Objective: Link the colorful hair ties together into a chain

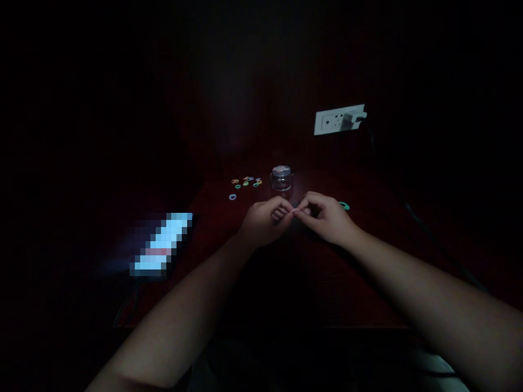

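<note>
In the middle of the head view my left hand [267,219] and my right hand [324,216] meet fingertip to fingertip. Pinched between them is a small pale pink band [295,210], which looks like a hair tie; the fingers cover part of it. Just beyond my hands stands a clear glass jar [281,181] with a lid on top. Several small coloured rings [245,183], like little hair ties, lie scattered left of the jar, with a lilac ring [232,197] a bit nearer. Beside my right hand is a green ring [345,206], partly hidden by it.
A lit phone [163,245], its screen blurred out, lies on the left of the dark red table [318,294]. On the wall behind is a white socket plate [329,121] holding a plug [353,117]. A dark cable [433,234] runs along the right side. Surroundings are very dark.
</note>
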A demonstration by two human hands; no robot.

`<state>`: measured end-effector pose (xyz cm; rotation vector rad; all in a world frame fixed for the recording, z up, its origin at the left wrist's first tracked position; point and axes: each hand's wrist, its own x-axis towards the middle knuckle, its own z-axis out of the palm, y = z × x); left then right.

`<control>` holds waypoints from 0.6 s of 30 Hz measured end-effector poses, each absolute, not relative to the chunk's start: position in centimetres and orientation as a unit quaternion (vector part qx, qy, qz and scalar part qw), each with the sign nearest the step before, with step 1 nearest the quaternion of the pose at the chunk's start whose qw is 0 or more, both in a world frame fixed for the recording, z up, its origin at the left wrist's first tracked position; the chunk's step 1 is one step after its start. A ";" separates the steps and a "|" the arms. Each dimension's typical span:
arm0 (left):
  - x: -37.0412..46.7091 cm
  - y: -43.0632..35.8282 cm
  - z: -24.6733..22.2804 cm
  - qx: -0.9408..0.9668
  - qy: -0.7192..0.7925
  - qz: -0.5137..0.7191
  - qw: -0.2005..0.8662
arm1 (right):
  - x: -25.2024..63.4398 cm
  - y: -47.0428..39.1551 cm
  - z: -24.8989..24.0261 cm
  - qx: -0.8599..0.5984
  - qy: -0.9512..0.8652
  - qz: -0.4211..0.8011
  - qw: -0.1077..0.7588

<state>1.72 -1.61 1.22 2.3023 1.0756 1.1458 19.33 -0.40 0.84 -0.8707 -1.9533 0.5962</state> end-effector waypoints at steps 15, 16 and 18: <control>1.8 -1.2 1.2 0.791 0.404 0.424 0.177 | 19.2 -0.5 0.8 -0.351 -0.786 0.270 0.431; 1.8 -1.2 1.2 0.790 0.404 0.426 0.178 | 19.2 -0.5 0.8 -0.349 -0.786 0.270 0.433; 1.8 -1.2 1.2 0.788 0.404 0.428 0.180 | 19.2 -0.5 0.9 -0.343 -0.787 0.269 0.436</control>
